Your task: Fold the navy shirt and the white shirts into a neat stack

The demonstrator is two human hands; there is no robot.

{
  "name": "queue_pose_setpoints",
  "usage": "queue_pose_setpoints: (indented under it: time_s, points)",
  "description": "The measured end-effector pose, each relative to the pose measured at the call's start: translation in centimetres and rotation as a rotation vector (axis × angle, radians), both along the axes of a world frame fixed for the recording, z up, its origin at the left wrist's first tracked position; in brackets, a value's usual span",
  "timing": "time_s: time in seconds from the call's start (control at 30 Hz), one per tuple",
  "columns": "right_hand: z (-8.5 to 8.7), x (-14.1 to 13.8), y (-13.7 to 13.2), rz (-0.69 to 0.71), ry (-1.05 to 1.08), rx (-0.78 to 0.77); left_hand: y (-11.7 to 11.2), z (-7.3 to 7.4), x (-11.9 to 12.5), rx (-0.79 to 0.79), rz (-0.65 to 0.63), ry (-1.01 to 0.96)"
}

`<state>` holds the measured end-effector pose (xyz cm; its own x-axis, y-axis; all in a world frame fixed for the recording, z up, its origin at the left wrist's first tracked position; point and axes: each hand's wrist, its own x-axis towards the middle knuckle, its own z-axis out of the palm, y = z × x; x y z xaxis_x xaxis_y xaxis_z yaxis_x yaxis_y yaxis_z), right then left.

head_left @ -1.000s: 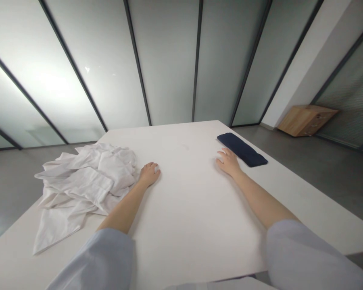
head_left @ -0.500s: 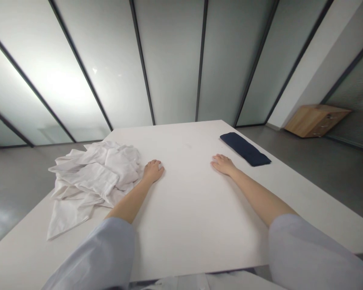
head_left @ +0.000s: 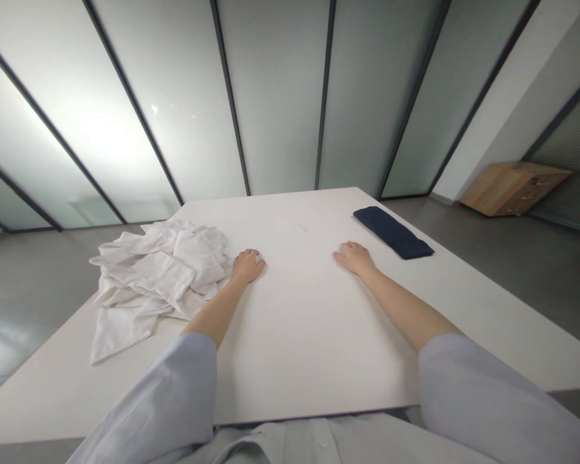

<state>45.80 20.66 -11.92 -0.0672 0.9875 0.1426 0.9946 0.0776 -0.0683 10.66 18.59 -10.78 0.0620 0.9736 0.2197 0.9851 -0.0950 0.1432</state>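
Free lane between left hand (head_left: 248, 265) and right hand (head_left: 356, 258); white cloth pile (head_left: 167, 267) blocks left, flat navy cloth (head_left: 391, 232) right.

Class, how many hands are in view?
2: the left hand, beside the white cloth pile, and the right hand, near the dark blue cloth.

Both arms (head_left: 400, 304) forward, palms down, fingers (head_left: 348, 247) loose

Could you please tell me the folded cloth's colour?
The folded cloth is dark navy blue, clearest in the head view.
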Motion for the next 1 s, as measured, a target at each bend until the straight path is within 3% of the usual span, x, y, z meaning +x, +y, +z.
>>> queue_pose_setpoints:
  time_s: [0.17, 0.27, 0.37, 0.47, 0.6, 0.67, 0.73, 0.8, 0.87, 1.0]
  points:
    - [0.2, 0.1, -0.2, 0.013, 0.012, 0.0, -0.1, -0.3, -0.3, -0.007, -0.031, -0.042]
    - [0.2, 0.2, -0.2, 0.024, 0.002, 0.008, -0.5, 0.3, -0.5, 0.081, -0.031, -0.088]
    - [0.0, 0.3, -0.1, 0.024, 0.008, 0.018, -1.1, 2.4, -0.7, 0.194, 0.011, -0.095]
    - [-0.2, 0.4, 0.0, 0.024, 0.008, 0.021, -1.4, 5.8, -1.7, 0.225, 0.066, -0.068]
    - [-0.2, 0.3, 0.0, 0.024, -0.006, 0.006, -1.3, 9.7, -5.7, 0.282, 0.263, 0.006]
    - [0.0, 0.3, 0.0, 0.022, -0.001, -0.002, -1.2, 10.5, -8.6, 0.289, 0.43, 0.02]
    - [0.1, 0.2, -0.1, 0.018, 0.002, -0.005, -0.9, 10.5, -11.6, 0.151, 0.543, 0.028]
    - [0.3, 0.1, -0.2, 0.016, 0.004, -0.009, -0.7, 10.3, -14.2, -0.033, 0.544, 0.042]
    - [0.4, 0.0, -0.3, 0.015, 0.01, -0.012, -0.5, 10.3, -16.0, -0.114, 0.486, 0.032]
    - [0.3, 0.1, -0.4, 0.015, 0.02, -0.011, 0.0, 12.6, -16.7, 0.102, 0.496, -0.069]
